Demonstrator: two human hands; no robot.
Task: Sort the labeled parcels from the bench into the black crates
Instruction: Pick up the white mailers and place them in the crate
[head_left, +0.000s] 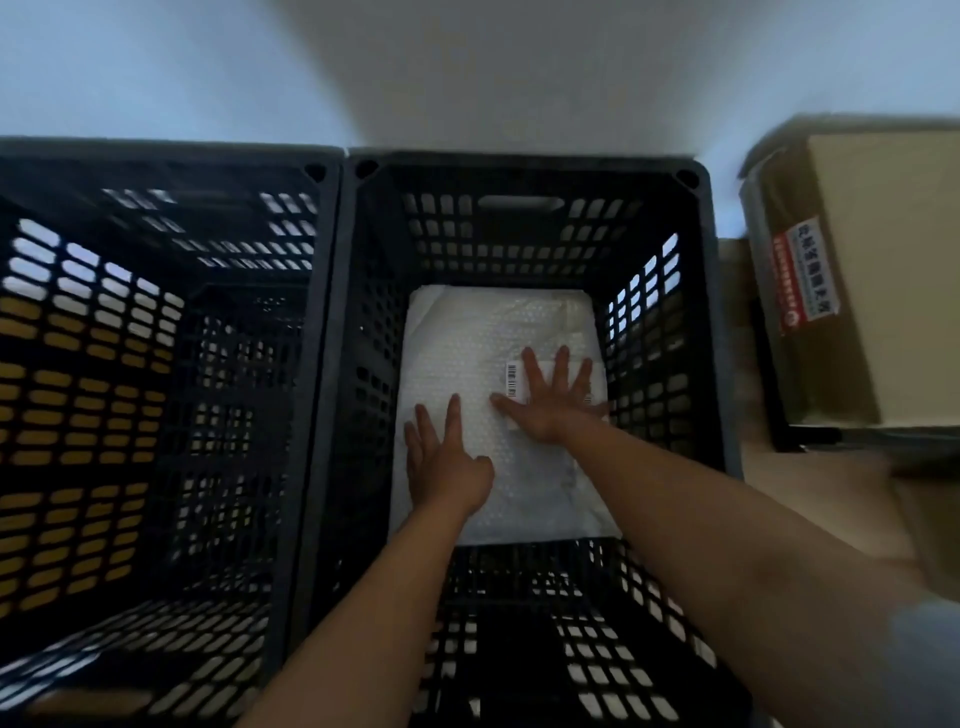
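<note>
A white bubble-wrap parcel (483, 358) with a barcode label (514, 380) lies flat on the bottom of the right black crate (524, 171). My left hand (447, 462) lies flat on the parcel's near left part with fingers straight. My right hand (553, 400) presses on the parcel beside the label, fingers spread wide. Both arms reach down into this crate. The left black crate (156, 166) stands right beside it and I see no parcel in it.
A brown cardboard box (878, 270) with a red and white label (808, 270) stands to the right of the crates. A pale wall rises behind both crates. The view is dim and its right edge is blurred.
</note>
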